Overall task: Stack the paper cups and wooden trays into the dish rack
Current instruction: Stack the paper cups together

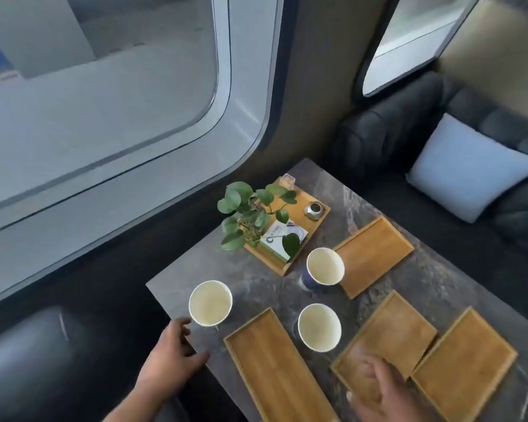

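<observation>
Left hand lies relaxed and empty at the near-left edge of a grey stone table, fingertips just beside the left cup. Right hand is blurred over the middle tray; whether it grasps it cannot be told. The near cup and far cup stand upright among the trays. The long tray lies between the hands, the right tray touches the middle one, and the far tray sits behind. A plant tray holds a leafy plant.
</observation>
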### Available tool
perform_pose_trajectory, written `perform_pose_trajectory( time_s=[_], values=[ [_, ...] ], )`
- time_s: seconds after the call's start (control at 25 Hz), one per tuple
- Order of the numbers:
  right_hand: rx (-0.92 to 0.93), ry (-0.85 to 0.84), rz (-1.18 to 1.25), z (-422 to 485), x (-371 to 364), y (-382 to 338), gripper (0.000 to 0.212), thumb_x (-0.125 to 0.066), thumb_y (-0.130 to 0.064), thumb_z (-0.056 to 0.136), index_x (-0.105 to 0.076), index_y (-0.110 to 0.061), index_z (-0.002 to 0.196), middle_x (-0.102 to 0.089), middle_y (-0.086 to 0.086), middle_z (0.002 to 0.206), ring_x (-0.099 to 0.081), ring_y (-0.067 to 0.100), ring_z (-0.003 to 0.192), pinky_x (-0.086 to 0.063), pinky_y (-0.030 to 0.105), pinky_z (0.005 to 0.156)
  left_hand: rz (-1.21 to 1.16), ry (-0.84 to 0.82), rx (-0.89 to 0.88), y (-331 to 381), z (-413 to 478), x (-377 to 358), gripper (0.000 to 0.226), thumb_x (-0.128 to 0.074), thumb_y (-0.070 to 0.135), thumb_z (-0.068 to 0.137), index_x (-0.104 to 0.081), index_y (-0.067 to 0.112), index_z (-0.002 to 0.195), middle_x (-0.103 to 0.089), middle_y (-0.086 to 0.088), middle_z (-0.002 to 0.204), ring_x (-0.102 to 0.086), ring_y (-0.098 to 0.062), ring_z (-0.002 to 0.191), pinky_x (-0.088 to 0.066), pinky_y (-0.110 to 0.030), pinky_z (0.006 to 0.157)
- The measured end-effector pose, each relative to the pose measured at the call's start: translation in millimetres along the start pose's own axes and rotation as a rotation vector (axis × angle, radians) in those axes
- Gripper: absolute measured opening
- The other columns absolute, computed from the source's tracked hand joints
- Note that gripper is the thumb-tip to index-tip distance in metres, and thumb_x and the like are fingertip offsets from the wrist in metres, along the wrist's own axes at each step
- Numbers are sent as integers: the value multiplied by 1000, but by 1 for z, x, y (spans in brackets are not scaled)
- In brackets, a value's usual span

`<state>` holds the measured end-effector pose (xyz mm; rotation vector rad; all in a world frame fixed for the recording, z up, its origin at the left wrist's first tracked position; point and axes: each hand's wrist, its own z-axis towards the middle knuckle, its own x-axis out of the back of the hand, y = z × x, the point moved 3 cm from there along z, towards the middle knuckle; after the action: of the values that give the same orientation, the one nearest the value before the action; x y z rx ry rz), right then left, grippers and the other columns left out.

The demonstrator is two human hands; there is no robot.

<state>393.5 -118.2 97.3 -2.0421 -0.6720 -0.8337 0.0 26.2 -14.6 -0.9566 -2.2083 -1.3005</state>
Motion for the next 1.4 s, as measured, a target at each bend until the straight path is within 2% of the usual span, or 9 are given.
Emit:
perform_pose_trajectory(
  time_s=[0.12, 0.2, 0.4, 0.6, 0.8, 0.92, 1.08, 1.28, 1.4],
  values=[
    [237, 101, -99, 30, -11, -54, 89, -77, -57, 67, -28, -50, 142, -41, -6, 143, -53, 16, 124, -47, 31, 99, -47, 61, -50, 17, 9, -1, 95, -85, 59, 54, -34, 45, 134, -49, 21, 119, -62, 3, 94, -52, -23, 64],
    [306, 98, -210, 47, -15, -60, 106, -68, -68, 67, -12, -41, 153, -28, -7, 152, -39, 16, 136, -44, 33, 104, -96, 93, -91, 24, 13, -4, 106, -87, 62, 51, -31, 45, 139, -44, 20, 125, -57, 2, 103, -53, -26, 77],
    [311, 4, -292, 75, -37, -66, 116, -67, -69, 68, 8, -44, 152, -11, -3, 162, -25, 21, 147, -41, 36, 110, -172, 154, -164, 38, 18, -5, 95, -91, 58, 53, -31, 65, 126, -42, 43, 117, -53, -1, 108, -50, -28, 84],
    [290, -27, -338, 81, -37, -62, 99, -66, -48, 73, -6, -41, 152, -28, -3, 152, -46, 22, 131, -51, 35, 95, -111, 219, -195, 59, 17, -2, 84, -85, 57, 55, -38, 55, 125, -53, 35, 114, -57, -2, 107, -48, -24, 75],
    [357, 79, -150, 49, 7, -74, 96, -65, -60, 68, -9, -52, 145, -29, -21, 146, -55, 11, 117, -50, 26, 79, 73, 258, -287, 83, 8, -1, 91, -84, 62, 63, -35, 43, 136, -58, 15, 127, -57, -14, 113, -51, -32, 80],
    [433, 196, -13, 18, 55, -91, 97, -68, -64, 65, -13, -57, 144, -29, -39, 132, -51, -5, 108, -42, 14, 74, 104, 253, -339, 111, -3, 0, 89, -83, 60, 64, -33, 45, 136, -58, 11, 131, -55, -15, 117, -51, -35, 85],
    [550, 323, 55, -25, 107, -108, 99, -70, -65, 64, -17, -54, 148, -32, -39, 136, -37, -27, 113, -38, 2, 70, 145, 263, -427, 159, -18, 2, 92, -84, 58, 65, -33, 43, 140, -55, 11, 138, -50, -13, 125, -47, -37, 102],
    [616, 393, 46, -58, 135, -116, 101, -69, -68, 64, -17, -51, 149, -31, -38, 136, -36, -26, 118, -34, -7, 64, 215, 296, -611, 222, -53, 3, 92, -77, 66, 62, -31, 46, 140, -52, 17, 140, -47, -9, 130, -39, -31, 107],
    [674, 351, 21, -52, 134, -122, 100, -67, -68, 69, -11, -53, 150, -29, -35, 136, -44, -13, 116, -39, 2, 70, 243, 328, -750, 248, -74, 4, 90, -71, 72, 59, -36, 45, 139, -53, 19, 137, -46, -2, 124, -36, -26, 103]
  ],
)
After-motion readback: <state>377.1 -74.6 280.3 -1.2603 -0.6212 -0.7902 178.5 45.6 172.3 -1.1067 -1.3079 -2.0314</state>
